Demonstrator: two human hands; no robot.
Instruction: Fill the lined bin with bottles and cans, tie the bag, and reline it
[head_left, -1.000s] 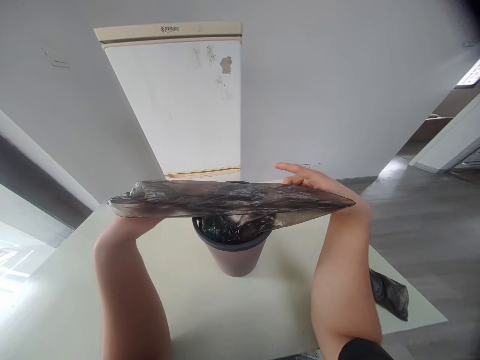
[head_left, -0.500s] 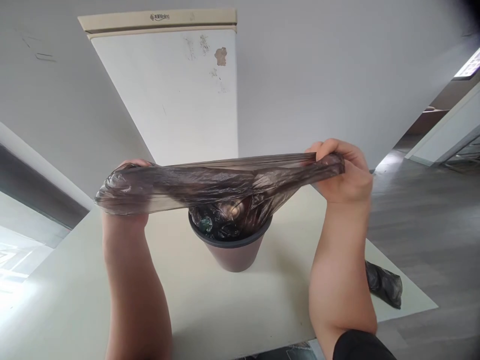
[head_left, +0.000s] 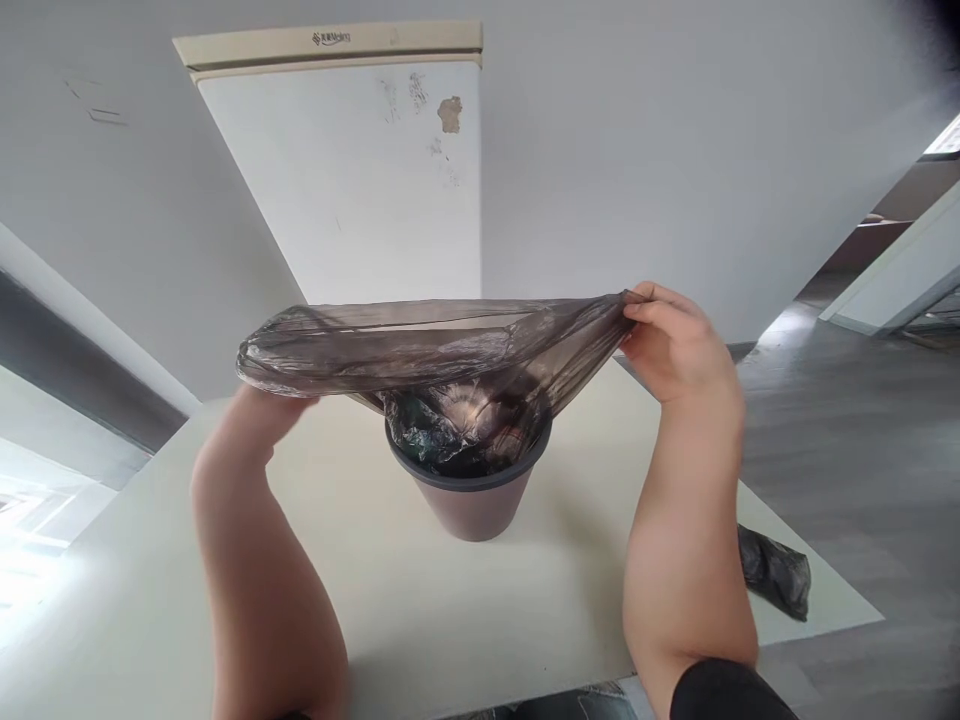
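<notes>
Covering most of the left hand [head_left: 274,408], the bunched end of a thin, see-through dark plastic bag [head_left: 405,350] hides the fingers, so whether they grip it I cannot tell. From there the bag stretches sideways above a pale table [head_left: 442,630], passing in front of a white refrigerator [head_left: 360,190] with a cream top edge and a worn brown patch. Near the middle, the bag's lower part hangs down into a brownish bin [head_left: 474,508] with a dark rim, standing upright on the table; crumpled, shiny dark plastic shows inside its mouth. Farther right, the right hand [head_left: 671,335] pinches the bag's edge between thumb and fingers, above and to the right of the bin. Beyond the right forearm, a black plastic bundle [head_left: 778,572] lies near the table's corner, beside grey flooring [head_left: 840,480].
</notes>
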